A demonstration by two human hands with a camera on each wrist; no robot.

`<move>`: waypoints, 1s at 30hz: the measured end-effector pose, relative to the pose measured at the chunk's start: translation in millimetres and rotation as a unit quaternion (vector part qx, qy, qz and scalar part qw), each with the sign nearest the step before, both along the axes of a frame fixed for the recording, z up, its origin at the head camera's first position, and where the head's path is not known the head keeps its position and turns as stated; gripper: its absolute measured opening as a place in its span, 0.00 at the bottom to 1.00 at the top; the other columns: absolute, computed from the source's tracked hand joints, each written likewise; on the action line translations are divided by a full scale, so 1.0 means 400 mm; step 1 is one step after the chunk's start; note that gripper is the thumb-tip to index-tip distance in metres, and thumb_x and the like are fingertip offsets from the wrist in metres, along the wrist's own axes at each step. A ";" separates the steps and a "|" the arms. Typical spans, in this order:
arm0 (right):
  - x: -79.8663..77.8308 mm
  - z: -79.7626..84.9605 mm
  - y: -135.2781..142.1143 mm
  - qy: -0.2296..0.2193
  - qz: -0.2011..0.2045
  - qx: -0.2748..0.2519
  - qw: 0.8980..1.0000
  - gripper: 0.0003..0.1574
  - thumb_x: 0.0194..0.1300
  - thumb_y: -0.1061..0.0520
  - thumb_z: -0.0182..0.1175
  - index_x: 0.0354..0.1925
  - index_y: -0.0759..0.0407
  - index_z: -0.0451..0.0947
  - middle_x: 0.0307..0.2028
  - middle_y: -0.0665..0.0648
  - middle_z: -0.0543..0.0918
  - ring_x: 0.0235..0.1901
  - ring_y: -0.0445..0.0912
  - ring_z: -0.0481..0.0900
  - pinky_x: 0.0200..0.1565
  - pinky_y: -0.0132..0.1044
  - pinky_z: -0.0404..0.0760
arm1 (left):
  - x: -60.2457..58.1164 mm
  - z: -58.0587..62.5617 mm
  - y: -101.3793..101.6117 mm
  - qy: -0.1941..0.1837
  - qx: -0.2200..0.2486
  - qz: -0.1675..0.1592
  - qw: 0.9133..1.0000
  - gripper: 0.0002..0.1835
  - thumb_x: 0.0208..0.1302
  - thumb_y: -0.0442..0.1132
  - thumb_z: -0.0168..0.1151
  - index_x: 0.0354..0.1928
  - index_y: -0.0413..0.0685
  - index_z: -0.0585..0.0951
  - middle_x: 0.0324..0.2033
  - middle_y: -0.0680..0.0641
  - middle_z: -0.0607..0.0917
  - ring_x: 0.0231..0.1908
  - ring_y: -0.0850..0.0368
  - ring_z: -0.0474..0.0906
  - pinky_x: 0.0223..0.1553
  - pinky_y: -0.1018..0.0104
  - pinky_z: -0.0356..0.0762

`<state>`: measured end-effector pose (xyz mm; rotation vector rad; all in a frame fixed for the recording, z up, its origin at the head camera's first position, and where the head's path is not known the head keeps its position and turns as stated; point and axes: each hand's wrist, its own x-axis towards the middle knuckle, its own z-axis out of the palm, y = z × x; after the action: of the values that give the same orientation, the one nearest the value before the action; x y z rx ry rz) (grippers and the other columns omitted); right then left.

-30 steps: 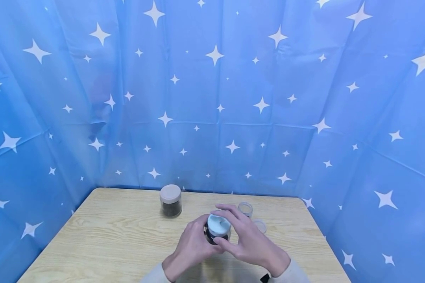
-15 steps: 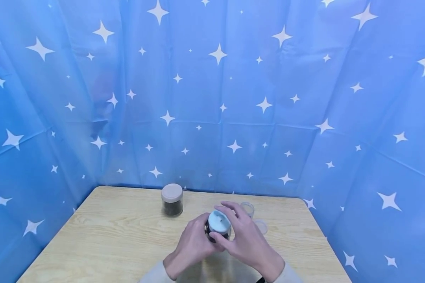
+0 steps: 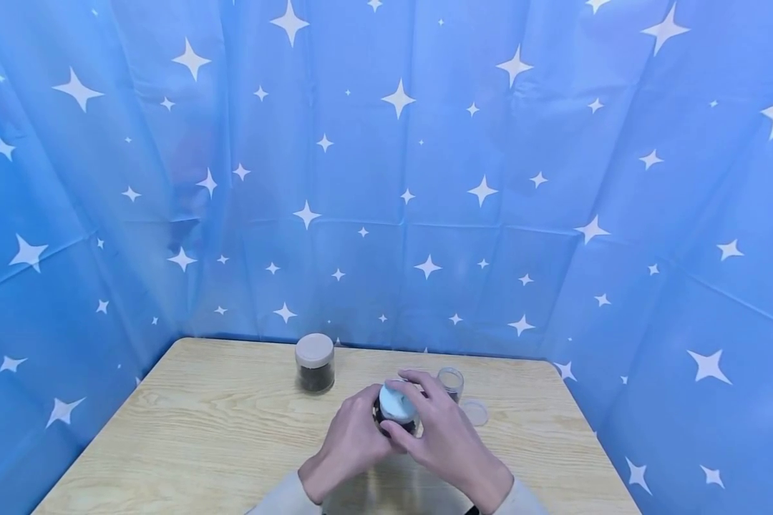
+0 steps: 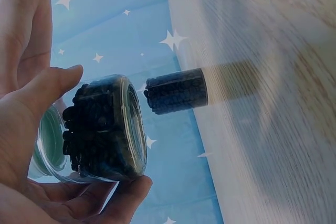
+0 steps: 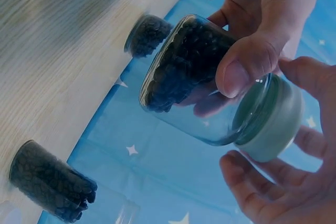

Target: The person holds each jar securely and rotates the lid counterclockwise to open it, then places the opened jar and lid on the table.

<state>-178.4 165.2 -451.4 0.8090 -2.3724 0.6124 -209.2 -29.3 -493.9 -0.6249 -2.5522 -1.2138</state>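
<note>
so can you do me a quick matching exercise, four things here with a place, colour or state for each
1 left hand
2 right hand
3 clear disc
4 backdrop

A flat on the table, near a standing jar
B blue with white stars
C fingers around the pale blue-green lid
D gripping the glass jar below its lid

Pairs: 1-D, 2-C, 3-A, 4-B

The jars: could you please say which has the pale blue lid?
The held jar: the left hand grips it, the right hand is around its blue lid. The back-left jar has a pinkish lid; the rightmost jar shows no coloured lid.
</note>
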 end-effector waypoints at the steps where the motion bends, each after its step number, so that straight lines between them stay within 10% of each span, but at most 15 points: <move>1: 0.000 0.000 0.000 0.001 0.002 -0.001 1.000 0.38 0.68 0.48 0.87 0.71 0.50 0.86 0.71 0.59 0.86 0.66 0.54 0.90 0.57 0.47 0.96 | -0.001 0.000 -0.001 -0.004 0.000 -0.001 1.000 0.35 0.49 0.46 0.92 0.60 0.49 0.88 0.47 0.51 0.95 0.46 0.61 0.91 0.45 0.65 0.90; 30: -0.005 -0.008 0.020 -0.022 0.031 -0.002 0.999 0.34 0.71 0.51 0.85 0.70 0.52 0.87 0.68 0.59 0.87 0.64 0.54 0.90 0.56 0.43 0.96 | 0.005 -0.008 0.004 -0.014 -0.013 -0.006 1.000 0.36 0.48 0.48 0.92 0.60 0.51 0.88 0.47 0.53 0.94 0.45 0.62 0.90 0.44 0.65 0.89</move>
<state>-180.3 173.4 -454.7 0.8780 -2.3925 0.6677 -207.2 -27.6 -496.9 -0.6347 -2.5950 -1.2050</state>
